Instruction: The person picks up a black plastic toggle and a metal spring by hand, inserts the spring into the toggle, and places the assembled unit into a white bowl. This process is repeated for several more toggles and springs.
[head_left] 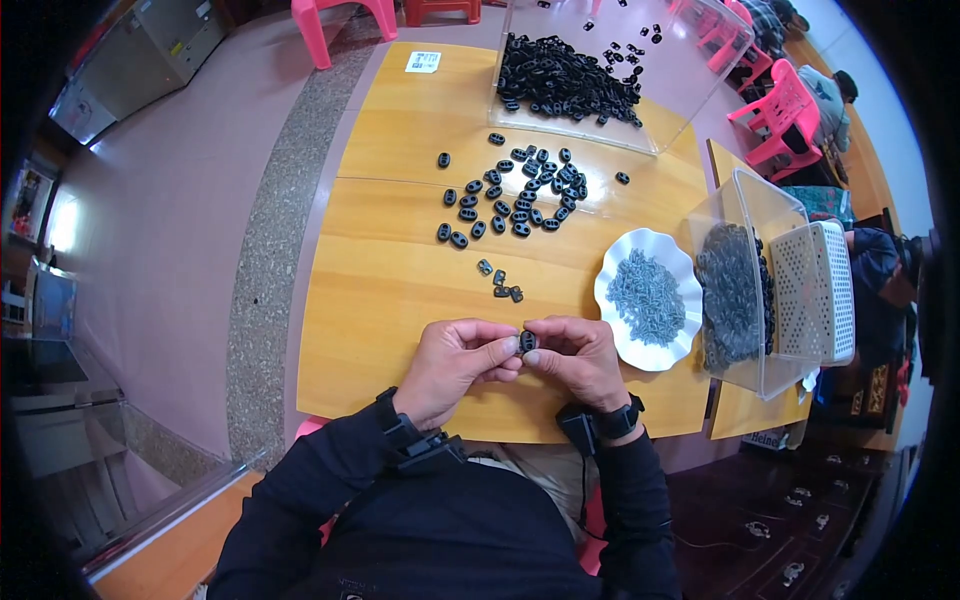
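Close to the table's near edge, my left hand (452,366) and my right hand (583,362) meet with fingertips pinched. Between them they hold a small black oval plastic piece (528,341) with two openings in its face, standing roughly upright. Part of it is covered by my thumbs and fingers. Just beyond my hands lie several smaller dark blocky pieces (501,278). Farther out, many loose black oval pieces (521,207) of the same look are spread on the tabletop. To the right of my right hand, a white scalloped plate (690,280) carries a heap of thin grey spring-like parts (645,298).
A clear plastic box (672,125) with a pile of black pieces (565,75) stands at the table's far end. At the right are another clear bin (775,195) of dark small parts and a white perforated basket (838,290). Pink chairs (787,115) and seated people are beyond.
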